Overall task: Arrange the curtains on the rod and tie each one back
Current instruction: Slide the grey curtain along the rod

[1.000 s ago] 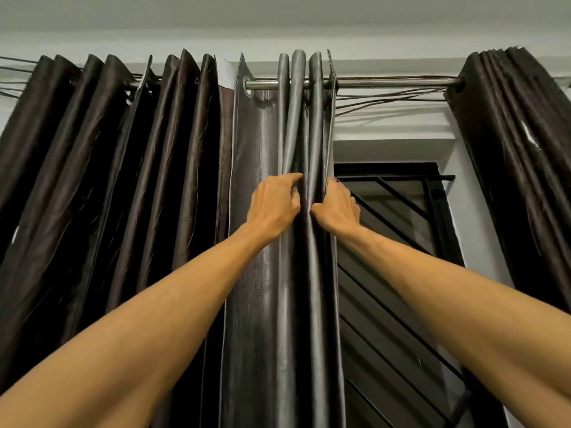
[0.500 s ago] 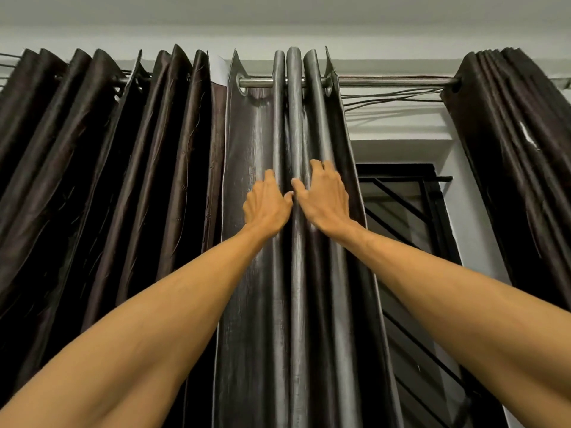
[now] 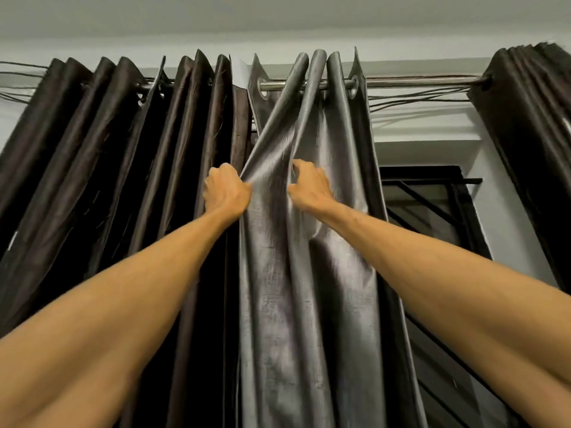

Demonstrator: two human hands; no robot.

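White wall (image 3: 432, 128) up top, and your shiny grey satin eyelet curtain (image 3: 309, 304) hangs midway along the silver metal rod (image 3: 417, 83), pleats slanting left, creased. Your left hand (image 3: 227, 193) clenches its left edge; your right hand (image 3: 309, 188) pinches a fold just beside, fingers curled into cloth.

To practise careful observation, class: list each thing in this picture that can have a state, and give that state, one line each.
curtain rod: mounted, partly bare.
grey curtain: on the rod, bunched, gripped by both hands.
left hand: grips the grey curtain's left edge.
right hand: grips a grey curtain fold.
brown curtain: hung left, gathered in pleats.
dark curtain: bunched at the rod's right end.
window: uncovered, barred.
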